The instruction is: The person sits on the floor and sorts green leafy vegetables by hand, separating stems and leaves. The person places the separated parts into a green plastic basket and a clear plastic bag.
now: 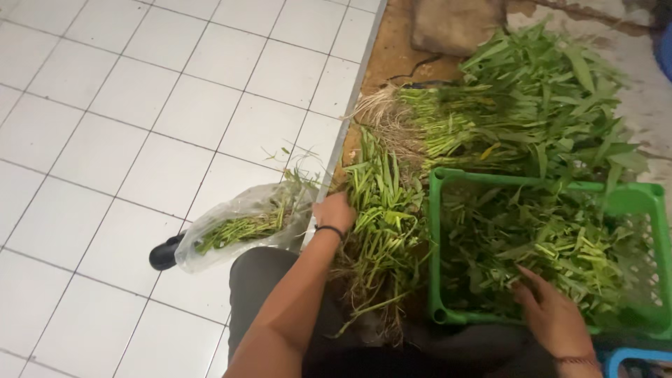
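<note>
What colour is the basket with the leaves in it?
Green. The basket shows best in the head view, where the right hand rests on the leaves inside.

The only package here is a clear plastic bag lying on the white tiled floor just beside my left knee, slumped on its side with its open mouth towards the tile edge. It is thin, crinkled and see-through, showing green stalks inside, and its closed end touches a small black object. I see no labels, signs or screens.
</note>
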`<state>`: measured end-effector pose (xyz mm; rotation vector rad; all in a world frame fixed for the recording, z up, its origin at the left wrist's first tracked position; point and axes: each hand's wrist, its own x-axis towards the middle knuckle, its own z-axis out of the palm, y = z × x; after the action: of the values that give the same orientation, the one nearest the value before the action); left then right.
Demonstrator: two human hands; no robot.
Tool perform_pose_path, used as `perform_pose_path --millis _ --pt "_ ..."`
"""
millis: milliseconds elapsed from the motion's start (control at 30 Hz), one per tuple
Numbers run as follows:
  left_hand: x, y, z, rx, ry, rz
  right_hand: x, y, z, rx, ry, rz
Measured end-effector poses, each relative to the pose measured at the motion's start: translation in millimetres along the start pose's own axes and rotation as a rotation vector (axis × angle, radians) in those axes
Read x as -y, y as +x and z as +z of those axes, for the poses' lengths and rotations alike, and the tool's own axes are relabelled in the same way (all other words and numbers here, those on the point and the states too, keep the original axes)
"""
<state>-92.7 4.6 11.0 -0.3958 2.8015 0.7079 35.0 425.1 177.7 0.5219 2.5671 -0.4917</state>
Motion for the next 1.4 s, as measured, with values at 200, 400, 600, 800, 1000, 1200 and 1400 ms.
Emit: perform_pose_path --millis 200,400,600,800,1000,1200,1400 --pt "3 -26 -7 -0.150 -0.326 0.071 88 -25 -5 -0.040 0.024 -0.307" --pt "-5 -72 -22 -0.201 -0.541 0.240 189 -28 39 0.115 -0.003 -0.523" --pt "-12 -95 -35 -0.294 -0.638 0.372 242 10 71 -0.053 -0.033 -0.711" --pt "-15 -100 -37 -0.256 -0.674 0.349 231 34 88 0.040 -0.061 -0.612" --pt "-20 -103 -34 -0.257 -0.615 0.391 215 49 106 -0.044 -0.113 -0.666" --pt "-19 -103 -32 -0.209 -0.519 0.405 215 46 122 -0.195 -0.197 -0.667" --pt "-19 -102 -36 -0.140 -0.491 0.409 224 42 106 -0.228 -0.118 -0.470"
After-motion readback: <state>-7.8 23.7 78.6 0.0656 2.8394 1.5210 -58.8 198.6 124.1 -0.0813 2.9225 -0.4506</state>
